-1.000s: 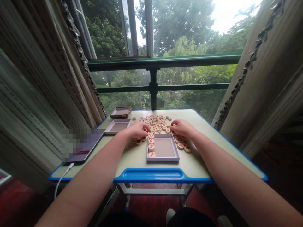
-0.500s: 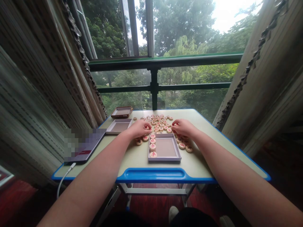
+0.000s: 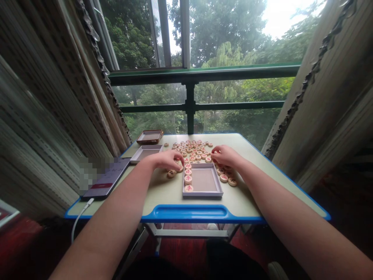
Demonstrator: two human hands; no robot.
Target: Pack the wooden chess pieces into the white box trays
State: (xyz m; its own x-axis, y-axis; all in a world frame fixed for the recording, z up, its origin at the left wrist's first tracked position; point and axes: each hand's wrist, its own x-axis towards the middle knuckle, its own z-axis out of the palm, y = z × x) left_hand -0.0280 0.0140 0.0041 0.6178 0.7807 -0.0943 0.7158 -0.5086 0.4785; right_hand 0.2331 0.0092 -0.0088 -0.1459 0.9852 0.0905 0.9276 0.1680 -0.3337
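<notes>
My left hand (image 3: 168, 158) hovers low at the left side of a shallow white box tray (image 3: 220, 186), fingers curved and apart above xiangqi pieces (image 3: 171, 174). No piece shows between those fingers. Along the tray's left wall, several round wooden pieces (image 3: 188, 179) with red characters stand in a column, face up. Beyond the tray's far right corner, my right hand (image 3: 225, 155) is closed with its fingertips on a xiangqi piece (image 3: 216, 153), mostly covered by the fingers. More pieces (image 3: 223, 178) lie beneath and beside this hand.
Many loose pieces (image 3: 198, 157) spread behind the tray. At left are a second white tray (image 3: 142, 156), a brown box (image 3: 149, 137) and a tablet-like device (image 3: 107, 179) with a white cable (image 3: 78, 219). The table (image 3: 163, 200) has a blue edge and faces a window.
My left hand has shifted left and slightly nearer, away from the piece by its fingertips, and its fingers have spread. The right hand stays almost in place.
</notes>
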